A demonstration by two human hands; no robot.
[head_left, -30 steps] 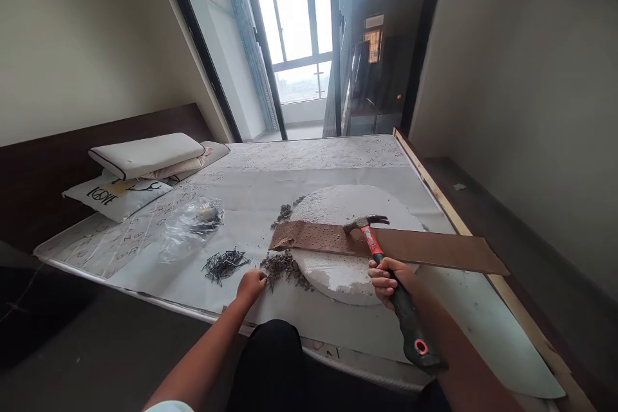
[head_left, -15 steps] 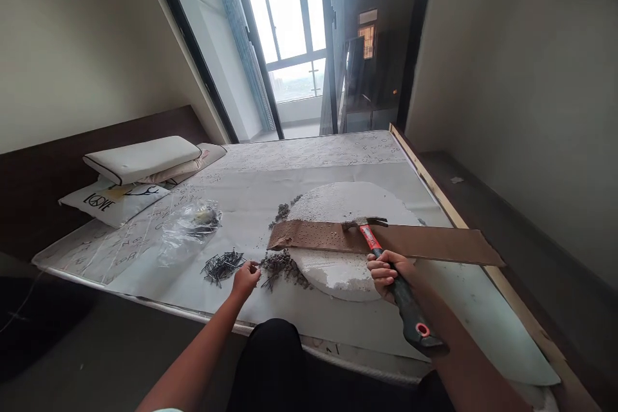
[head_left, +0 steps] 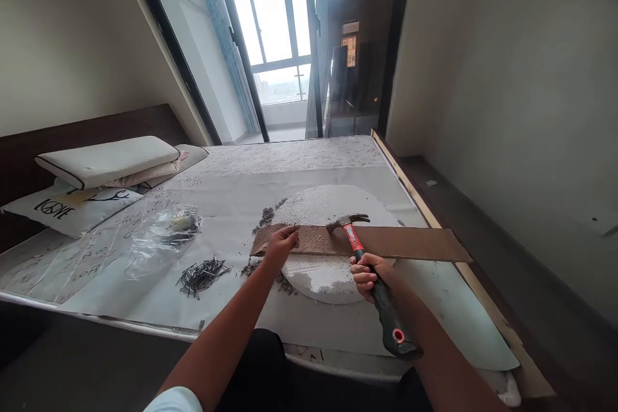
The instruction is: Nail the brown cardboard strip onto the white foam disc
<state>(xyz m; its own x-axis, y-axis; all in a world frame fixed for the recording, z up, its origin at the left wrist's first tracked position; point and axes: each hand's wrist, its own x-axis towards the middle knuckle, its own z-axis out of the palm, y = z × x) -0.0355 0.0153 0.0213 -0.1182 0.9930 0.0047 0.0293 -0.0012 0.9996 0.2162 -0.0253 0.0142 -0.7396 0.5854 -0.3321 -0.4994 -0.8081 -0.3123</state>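
Observation:
My right hand (head_left: 367, 274) grips the red-and-black handle of a claw hammer (head_left: 360, 251), whose steel head rests on a long brown board (head_left: 410, 242). The board lies across a round white foam disc (head_left: 328, 206) on a paper-covered mattress (head_left: 232, 187). My left hand (head_left: 282, 243) is over the board's left end, its fingers pinched together on something too small to make out. A pile of loose nails (head_left: 200, 273) lies to the left. Dark crumbs (head_left: 264, 214) are scattered by the disc's edge.
A crumpled clear plastic bag (head_left: 161, 235) sits left of the nails. Pillows (head_left: 103, 161) are stacked at the far left by a dark headboard. A wooden strip (head_left: 410, 187) runs along the mattress's right side, beside the wall. Glass doors stand beyond.
My left hand has moved from near the nail pile up and right onto the left end of the board. The hammer stays on the board. The camera has swung a little to the right.

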